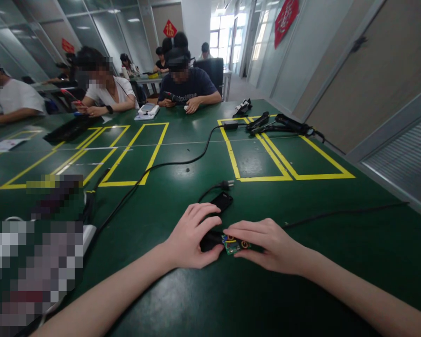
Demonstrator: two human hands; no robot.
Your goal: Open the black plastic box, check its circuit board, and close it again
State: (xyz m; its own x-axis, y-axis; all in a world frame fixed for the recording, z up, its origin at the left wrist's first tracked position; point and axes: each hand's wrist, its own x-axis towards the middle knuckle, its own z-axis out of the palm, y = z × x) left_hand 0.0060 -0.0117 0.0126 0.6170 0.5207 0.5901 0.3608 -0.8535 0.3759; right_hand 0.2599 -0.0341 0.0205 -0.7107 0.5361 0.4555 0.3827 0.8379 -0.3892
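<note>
A small green circuit board (232, 246) with copper coils sits between the fingertips of my right hand (266, 241). My left hand (192, 234) is curled round a black plastic casing (210, 240), thumb on the near side and fingers on the far side. The casing's right end meets the board's left edge; I cannot tell whether the board is partly inside. Just beyond my left fingers lies a black casing half (223, 200), hollow side up. Beside it is a black power plug (227, 184) on a short cord.
Across the green table (287, 299) runs a long black cable (168, 164). Another cord (347, 212) stretches to the right. Yellow tape (266, 178) marks rectangles, with black tools (287, 124) at the back right. A person (189, 84) works opposite; a blurred patch covers items at left.
</note>
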